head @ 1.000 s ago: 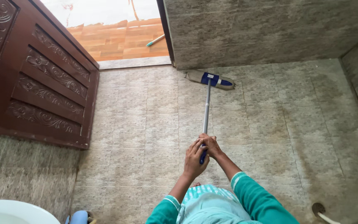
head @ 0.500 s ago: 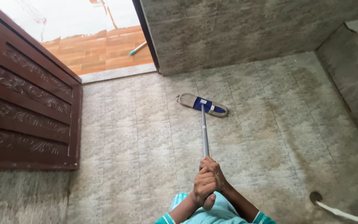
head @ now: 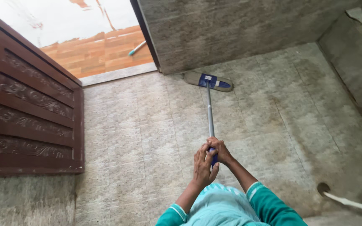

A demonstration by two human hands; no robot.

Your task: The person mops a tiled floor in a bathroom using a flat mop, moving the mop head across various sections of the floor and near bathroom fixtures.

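Head view is looking straight down on two arms in teal sleeves (head: pixel 269 207) with white-edged cuffs, both reaching forward from the bottom edge. Nearest the body, the left hand (head: pixel 203 166) is wrapping around the blue grip at the top of a mop handle (head: pixel 209 111), its fingers curling over from the left side. Right against it, the right hand (head: pixel 220 150) is closing on the same grip, sitting slightly farther up the frame, so the right one is the nearer of the two to the working end. Both are clasping the pole firmly, touching each other, with no gap showing between them.

From the hands the thin grey pole is running almost straight away from the body, leaning only slightly leftward as it goes, and its long axis is lying along the line of sight toward the far wall. At its far end the flat mop head (head: pixel 208 80), blue in the middle with a pale pad, is lying crosswise to the pole and resting on the tiled floor (head: pixel 147 134), just beside the base of the grey stone wall (head: pixel 231 29) and near the open doorway (head: pixel 89 46).

Counting: two hands, one mop with one head. A dark carved wooden door (head: pixel 30 109) is standing open at the left. At the lower right a round floor drain (head: pixel 323 188) is showing, with one white pipe (head: pixel 350 203) leading off it. Beyond the threshold, one more pale-handled stick (head: pixel 137 48) is lying on the orange floor outside
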